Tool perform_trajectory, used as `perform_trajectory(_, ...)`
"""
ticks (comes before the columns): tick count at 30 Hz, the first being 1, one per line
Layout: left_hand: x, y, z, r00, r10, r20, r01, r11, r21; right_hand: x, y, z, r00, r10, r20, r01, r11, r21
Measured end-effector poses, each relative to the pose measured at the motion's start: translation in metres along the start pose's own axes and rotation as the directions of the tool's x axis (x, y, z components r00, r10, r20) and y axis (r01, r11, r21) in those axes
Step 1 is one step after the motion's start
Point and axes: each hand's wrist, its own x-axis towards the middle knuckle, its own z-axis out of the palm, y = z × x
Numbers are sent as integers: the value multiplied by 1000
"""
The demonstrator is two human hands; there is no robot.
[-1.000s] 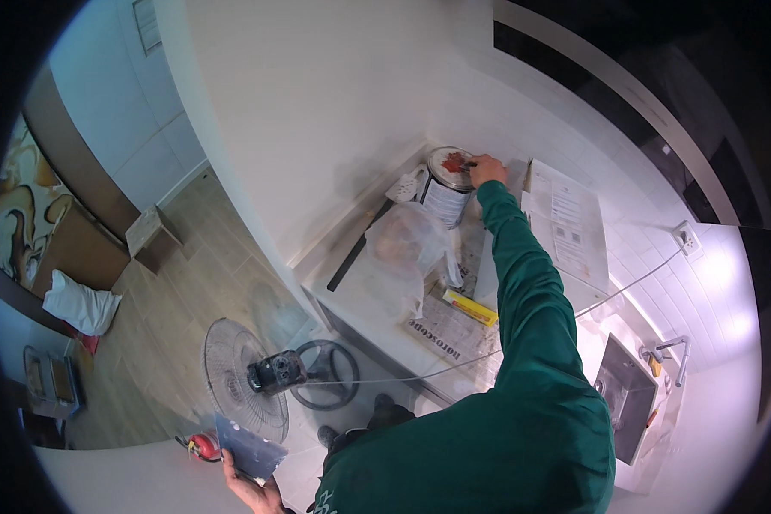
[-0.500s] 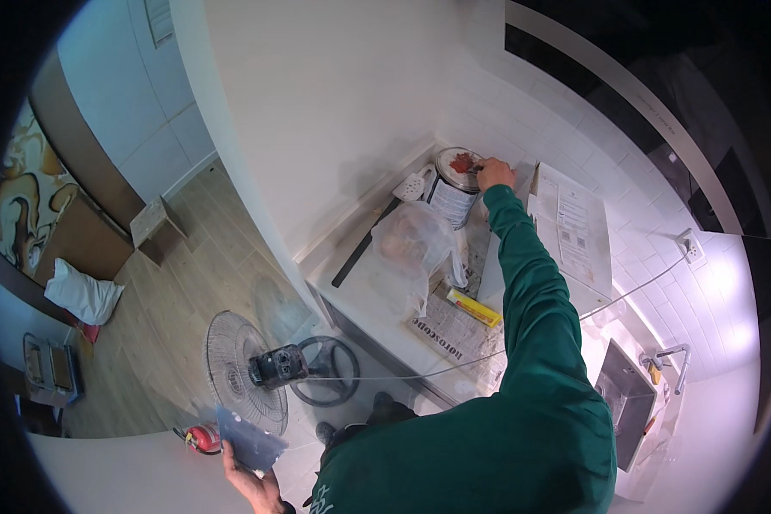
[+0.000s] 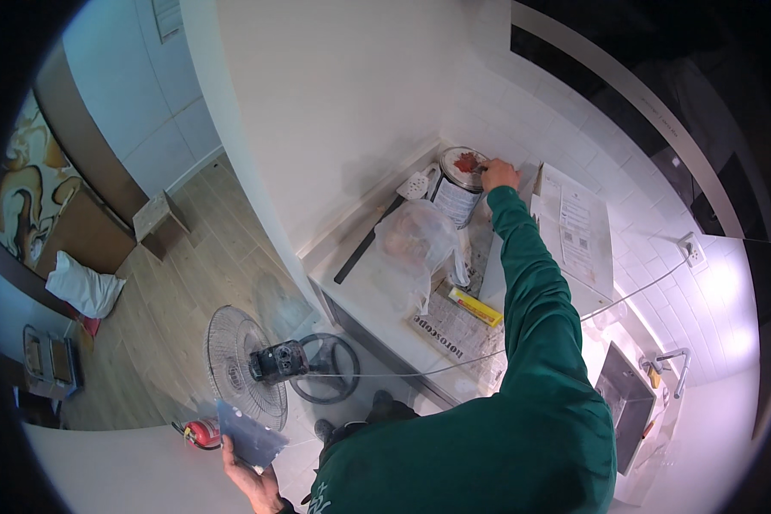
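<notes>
Down at the lower left, my left hand (image 3: 257, 487) grips a flat, grey-blue rectangular plate (image 3: 250, 437) with whitish smears on its edges. My right arm, in a green sleeve, reaches far forward over the counter. At its end my right hand (image 3: 500, 175) is closed at the right rim of a paint can (image 3: 456, 199). Whatever its fingers pinch there is hidden. The can's lid carries a red-brown smear. Left of the can lie a white perforated piece (image 3: 414, 186) and a dark flat bar (image 3: 368, 242). A bulging clear plastic bag (image 3: 415, 244) rests in front of the can.
A white carton (image 3: 571, 227) stands right of my right hand. Newspaper (image 3: 454, 330) and a yellow box (image 3: 475, 307) lie on the counter. A cord crosses to a wall socket (image 3: 691, 249). Below left stand a fan (image 3: 244, 368) and a fire extinguisher (image 3: 202, 433); a sink (image 3: 623, 403) is at right.
The view has shifted very slightly. Both hands keep nearly the same places, the left still with the plate, the right still at the can's rim.
</notes>
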Motion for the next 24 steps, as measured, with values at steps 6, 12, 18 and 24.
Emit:
perform_trajectory(6,0,0,-11,1000,-6,17,7,999,-43,-7,-2,-6,999,-51,-9,52,998,19)
perform_trajectory(12,-10,2,-2,1000,17,3,-17,1000,-21,-13,-8,-14,999,-10,-33,10,1000,-1)
perform_trajectory(18,-9,19,-44,1000,17,-3,-17,999,-31,-39,-25,-32,990,-109,87,116,990,-82)
perform_trajectory(24,-42,65,-101,997,-79,-23,76,992,-96,-95,-14,-60,975,-213,59,219,966,-139)
